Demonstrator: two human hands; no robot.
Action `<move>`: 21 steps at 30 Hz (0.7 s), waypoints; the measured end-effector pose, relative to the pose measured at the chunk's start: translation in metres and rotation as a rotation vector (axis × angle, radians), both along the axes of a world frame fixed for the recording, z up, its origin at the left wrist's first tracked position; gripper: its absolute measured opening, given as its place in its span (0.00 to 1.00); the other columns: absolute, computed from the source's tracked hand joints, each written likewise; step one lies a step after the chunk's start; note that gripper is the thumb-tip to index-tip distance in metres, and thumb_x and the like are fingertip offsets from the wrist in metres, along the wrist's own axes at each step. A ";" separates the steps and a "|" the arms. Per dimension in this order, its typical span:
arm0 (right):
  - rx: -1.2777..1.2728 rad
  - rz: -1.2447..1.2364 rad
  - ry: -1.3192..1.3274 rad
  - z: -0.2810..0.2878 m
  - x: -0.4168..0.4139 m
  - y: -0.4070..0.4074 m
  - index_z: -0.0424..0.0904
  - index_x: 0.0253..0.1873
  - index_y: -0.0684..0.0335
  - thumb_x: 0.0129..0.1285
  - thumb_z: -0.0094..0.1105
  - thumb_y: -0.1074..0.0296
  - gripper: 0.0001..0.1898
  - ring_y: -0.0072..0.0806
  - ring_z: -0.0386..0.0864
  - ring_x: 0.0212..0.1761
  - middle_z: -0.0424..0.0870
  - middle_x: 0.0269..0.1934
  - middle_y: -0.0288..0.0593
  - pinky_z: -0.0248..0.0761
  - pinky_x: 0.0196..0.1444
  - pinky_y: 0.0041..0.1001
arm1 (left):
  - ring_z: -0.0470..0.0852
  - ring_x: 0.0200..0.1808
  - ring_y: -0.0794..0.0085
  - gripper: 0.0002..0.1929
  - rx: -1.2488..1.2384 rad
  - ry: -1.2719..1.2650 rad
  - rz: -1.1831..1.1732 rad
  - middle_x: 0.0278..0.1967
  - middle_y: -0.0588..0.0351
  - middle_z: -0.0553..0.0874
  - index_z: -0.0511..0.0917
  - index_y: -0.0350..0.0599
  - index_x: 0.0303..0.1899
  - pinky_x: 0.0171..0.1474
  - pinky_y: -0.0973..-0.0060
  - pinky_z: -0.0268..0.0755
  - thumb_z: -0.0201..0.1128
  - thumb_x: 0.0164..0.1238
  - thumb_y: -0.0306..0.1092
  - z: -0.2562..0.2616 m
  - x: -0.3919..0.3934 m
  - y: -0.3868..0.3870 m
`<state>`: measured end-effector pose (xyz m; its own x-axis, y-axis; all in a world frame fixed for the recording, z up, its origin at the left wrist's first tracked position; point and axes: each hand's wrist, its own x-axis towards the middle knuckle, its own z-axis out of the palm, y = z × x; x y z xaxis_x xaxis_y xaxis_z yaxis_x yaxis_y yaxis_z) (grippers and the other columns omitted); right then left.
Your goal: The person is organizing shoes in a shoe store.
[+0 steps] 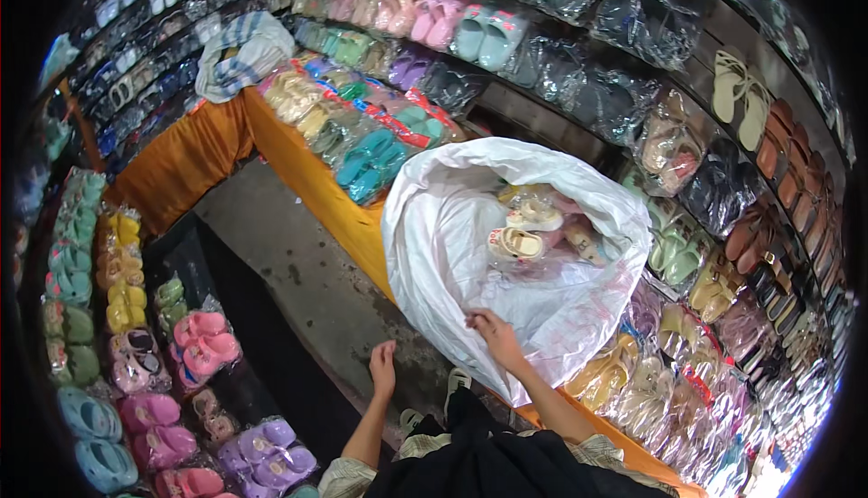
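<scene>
A large white woven sack stands in front of me with its mouth wide and its rim folded outward. Inside it lie plastic-wrapped clogs, among them a cream pair, towards the far right side. My right hand is over the sack's near rim, fingers loosely bent, with nothing visible in it; whether it touches the fabric is unclear. My left hand hangs in the air left of the sack, above the floor, and holds nothing.
Bagged teal sandals and other footwear cover a stand with an orange cloth. Racks of wrapped shoes curve behind it. Pink clogs and purple clogs sit at left. A concrete floor runs between. A striped white bundle lies farther back.
</scene>
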<state>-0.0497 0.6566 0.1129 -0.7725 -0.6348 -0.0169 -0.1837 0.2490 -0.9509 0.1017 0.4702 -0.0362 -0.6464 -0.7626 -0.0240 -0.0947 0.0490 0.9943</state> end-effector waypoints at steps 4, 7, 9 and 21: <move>-0.170 -0.269 0.195 0.020 -0.044 0.028 0.74 0.49 0.64 0.66 0.46 0.67 0.12 0.29 0.78 0.39 0.79 0.39 0.46 0.69 0.43 0.26 | 0.77 0.45 0.72 0.12 0.037 0.222 -0.082 0.41 0.54 0.80 0.74 0.36 0.45 0.51 0.77 0.66 0.48 0.70 0.35 0.055 -0.073 -0.007; -0.142 -0.398 0.281 0.024 -0.070 0.047 0.72 0.50 0.67 0.68 0.44 0.68 0.12 0.26 0.77 0.41 0.78 0.40 0.43 0.69 0.46 0.23 | 0.76 0.45 0.72 0.12 0.079 0.222 -0.176 0.41 0.54 0.79 0.74 0.36 0.45 0.51 0.78 0.65 0.48 0.70 0.35 0.089 -0.120 0.009; -0.170 -0.495 0.235 0.029 -0.080 0.046 0.70 0.52 0.67 0.67 0.45 0.67 0.14 0.29 0.75 0.43 0.75 0.44 0.46 0.67 0.49 0.25 | 0.75 0.46 0.73 0.12 0.073 0.244 -0.220 0.42 0.55 0.79 0.73 0.36 0.46 0.52 0.78 0.64 0.49 0.70 0.35 0.087 -0.147 0.017; 0.046 -0.873 0.252 -0.053 -0.169 0.019 0.53 0.61 0.74 0.51 0.64 0.66 0.37 0.53 0.52 0.62 0.57 0.57 0.64 0.45 0.64 0.44 | 0.69 0.57 0.65 0.22 0.052 0.194 -0.420 0.58 0.45 0.67 0.63 0.36 0.59 0.57 0.73 0.63 0.52 0.66 0.33 0.065 -0.257 0.062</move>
